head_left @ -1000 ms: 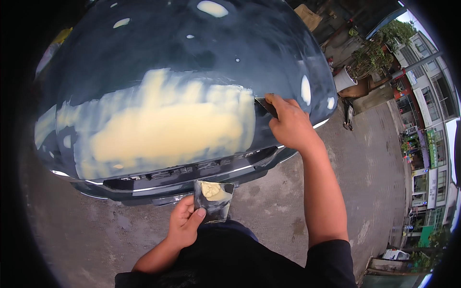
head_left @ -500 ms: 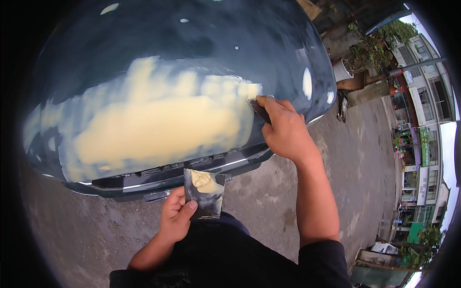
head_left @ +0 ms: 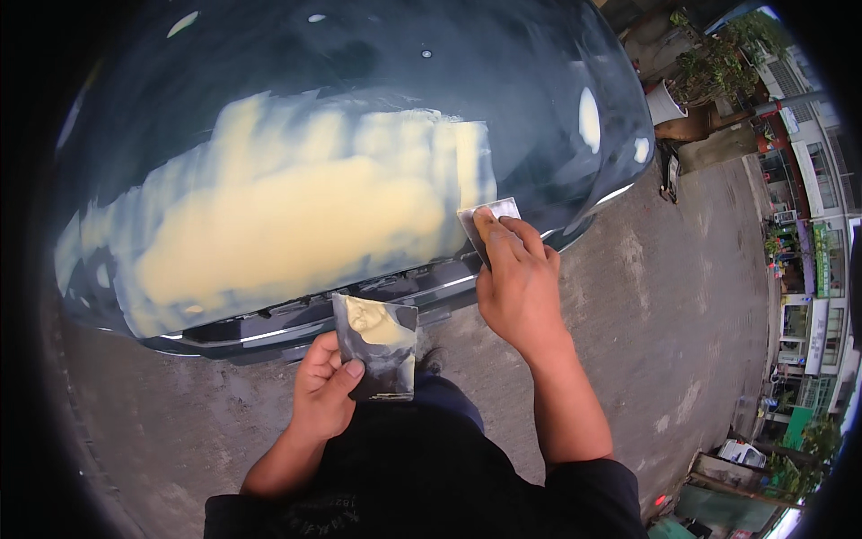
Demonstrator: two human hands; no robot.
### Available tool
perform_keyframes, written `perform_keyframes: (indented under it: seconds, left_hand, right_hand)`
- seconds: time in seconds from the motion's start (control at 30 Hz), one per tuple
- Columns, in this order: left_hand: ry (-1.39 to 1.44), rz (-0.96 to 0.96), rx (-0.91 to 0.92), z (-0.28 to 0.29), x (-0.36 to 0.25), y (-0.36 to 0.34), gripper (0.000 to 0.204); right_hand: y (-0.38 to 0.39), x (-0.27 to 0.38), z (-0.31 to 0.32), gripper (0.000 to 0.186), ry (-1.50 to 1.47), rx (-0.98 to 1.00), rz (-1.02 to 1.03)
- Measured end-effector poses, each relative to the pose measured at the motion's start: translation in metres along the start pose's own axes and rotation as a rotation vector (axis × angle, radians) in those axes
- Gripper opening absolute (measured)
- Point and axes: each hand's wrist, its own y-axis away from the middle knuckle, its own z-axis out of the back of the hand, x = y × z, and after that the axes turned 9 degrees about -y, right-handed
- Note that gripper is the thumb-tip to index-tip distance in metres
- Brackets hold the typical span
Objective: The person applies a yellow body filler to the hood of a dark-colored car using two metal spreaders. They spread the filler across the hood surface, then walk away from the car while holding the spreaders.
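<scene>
In front of me is a dark blue-grey car panel [head_left: 530,108], its lower part coated with a wide patch of cream body filler [head_left: 305,225]. My right hand [head_left: 521,278] grips a thin flat spreader [head_left: 492,216], laid against the panel at the patch's right end, just below a fresh cream strip. Closer to me, my left hand [head_left: 325,382] pinches a dark square putty board [head_left: 386,368] by its left edge, thumb on top. A lump of cream putty [head_left: 370,314] sits on the board's upper part.
A dark lower trim with a bright strip [head_left: 431,296] runs along the panel's near edge. Grey concrete ground [head_left: 646,350] stretches to the right. Beyond it stand a white plant pot [head_left: 664,103], a parked white vehicle [head_left: 743,453] and a row of buildings [head_left: 813,260].
My right hand has drawn the spreader down toward the panel's near edge, leaving a cream strip above it. My left hand still holds the putty board in nearly the same place.
</scene>
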Motion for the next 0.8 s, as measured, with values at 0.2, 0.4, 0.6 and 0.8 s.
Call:
perform_keyframes:
  seconds: [0.2,0.4,0.6,0.8]
  left_hand:
    - [-0.008,0.025,-0.014,-0.005,-0.004,0.000,0.032]
    - [-0.044,0.048,-0.043,-0.003,-0.002,0.003,0.035]
    - [-0.026,0.031,-0.092,-0.008,-0.004,0.002,0.035]
    - [0.053,0.047,-0.183,-0.020,-0.002,0.000,0.037]
  right_hand:
    - [0.019,-0.009,-0.024,0.061,0.029,-0.081,0.024]
    - [0.035,-0.016,-0.042,0.059,0.013,-0.138,0.044]
    - [0.048,-0.021,-0.059,0.058,0.014,-0.187,0.054]
    - [0.070,-0.024,-0.070,0.058,-0.016,-0.169,0.010]
